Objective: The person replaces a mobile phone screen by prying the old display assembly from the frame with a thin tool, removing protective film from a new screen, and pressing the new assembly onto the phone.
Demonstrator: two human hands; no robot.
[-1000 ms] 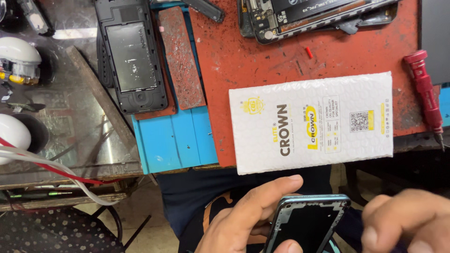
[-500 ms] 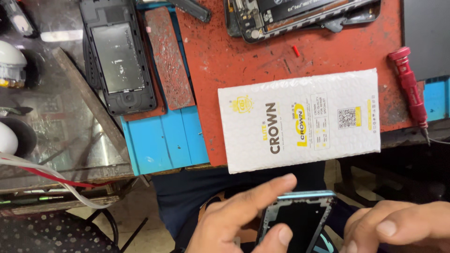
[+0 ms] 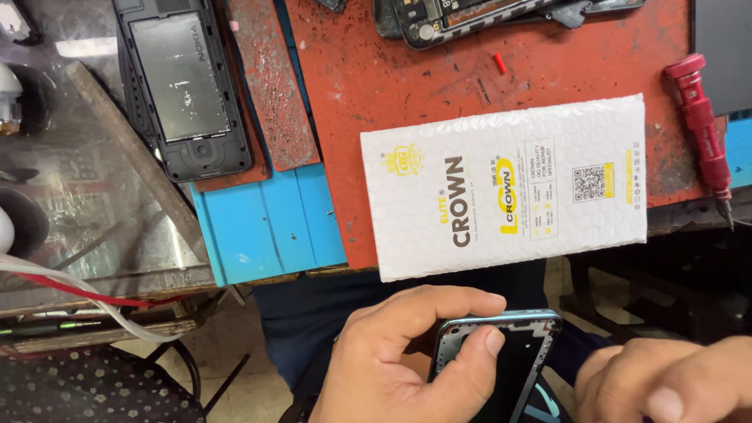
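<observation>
My left hand (image 3: 399, 360) grips a dark phone frame (image 3: 505, 364) with a blue-grey metal rim, held below the table edge over my lap; thumb and forefinger pinch its top left corner. My right hand (image 3: 666, 380) sits at the bottom right, fingers curled beside the frame's right side; whether it touches the frame is hidden by the picture's edge. Just above both hands a white bubble-wrap packet (image 3: 505, 192) with yellow and brown print lies on the red work mat (image 3: 407, 78).
A red screwdriver (image 3: 701, 125) lies at the mat's right edge. An opened black phone shell (image 3: 184, 86) rests at upper left, beside a rusty red strip (image 3: 270, 86) and a blue mat (image 3: 266, 223). A dismantled phone (image 3: 470, 16) lies at the top. Red and white wires (image 3: 70, 290) hang at left.
My view has shifted, so the table items sit lower and further left in the picture. My left thumb has closed onto the frame's top corner; my right hand has drawn back to the right.
</observation>
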